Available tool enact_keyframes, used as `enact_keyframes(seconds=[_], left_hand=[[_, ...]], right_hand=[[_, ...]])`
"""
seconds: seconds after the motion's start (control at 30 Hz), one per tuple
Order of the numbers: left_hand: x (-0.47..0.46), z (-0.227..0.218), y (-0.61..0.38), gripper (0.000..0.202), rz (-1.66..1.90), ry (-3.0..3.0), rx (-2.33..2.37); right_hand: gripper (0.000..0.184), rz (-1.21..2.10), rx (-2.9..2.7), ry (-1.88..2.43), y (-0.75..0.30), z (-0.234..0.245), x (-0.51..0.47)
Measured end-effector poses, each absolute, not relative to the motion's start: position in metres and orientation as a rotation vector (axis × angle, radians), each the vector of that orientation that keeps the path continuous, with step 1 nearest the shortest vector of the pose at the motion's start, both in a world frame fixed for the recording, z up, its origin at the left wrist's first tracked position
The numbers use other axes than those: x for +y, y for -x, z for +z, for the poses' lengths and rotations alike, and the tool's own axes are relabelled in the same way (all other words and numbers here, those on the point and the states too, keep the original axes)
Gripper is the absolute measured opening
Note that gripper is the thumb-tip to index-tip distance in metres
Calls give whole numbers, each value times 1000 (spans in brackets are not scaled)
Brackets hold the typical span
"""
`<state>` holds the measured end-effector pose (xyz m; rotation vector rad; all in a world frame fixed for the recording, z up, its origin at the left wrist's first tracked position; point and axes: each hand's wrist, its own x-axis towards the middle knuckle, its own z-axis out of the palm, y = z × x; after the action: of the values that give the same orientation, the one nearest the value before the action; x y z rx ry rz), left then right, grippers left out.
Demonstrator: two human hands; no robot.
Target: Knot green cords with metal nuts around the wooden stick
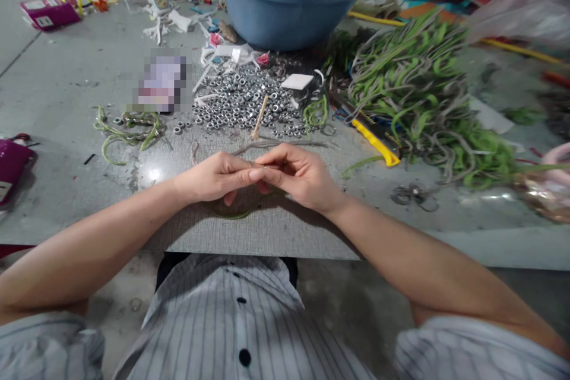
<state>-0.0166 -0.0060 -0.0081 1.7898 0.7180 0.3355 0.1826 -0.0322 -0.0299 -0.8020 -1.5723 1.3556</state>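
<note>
L hand (222, 178) & R hand (305, 181) pinched closed, fingertips meeting nr tabletop's (178, 237) front edge; can't tell what's gripped. Green cord (234, 215) loops below, nr same edge. Purple pkt (57, 16) twd far L corner: label illegible.

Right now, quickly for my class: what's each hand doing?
Left hand: closed in a pinch; anything held is hidden.
Right hand: closed in a pinch against the left; contents cannot be told.

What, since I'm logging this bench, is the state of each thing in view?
Left hand, fingertips pinched
Right hand, fingertips pinched, meeting the left
Metal nuts, loose, heaped
Cord pile, tangled
Blue basin, upright
Yellow knife, lying flat; blade unclear
Striped sleeves, rolled up
</note>
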Motion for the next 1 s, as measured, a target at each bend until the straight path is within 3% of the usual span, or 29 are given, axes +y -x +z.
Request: enact_keyframes(seconds=[0.33, 0.7, 1.0], left_hand=[[-5, -9, 12, 22, 377, -1569, 734], [-7, -9, 9, 19, 423, -1729, 772], [-8, -10, 9, 20, 419, -1826, 773]], right_hand=[[24, 1295, -1619, 815, -183, -31, -33], [13, 1235, -1641, 851, -181, -32, -37], [27, 1053, -1866, 949, -181, -29, -39]])
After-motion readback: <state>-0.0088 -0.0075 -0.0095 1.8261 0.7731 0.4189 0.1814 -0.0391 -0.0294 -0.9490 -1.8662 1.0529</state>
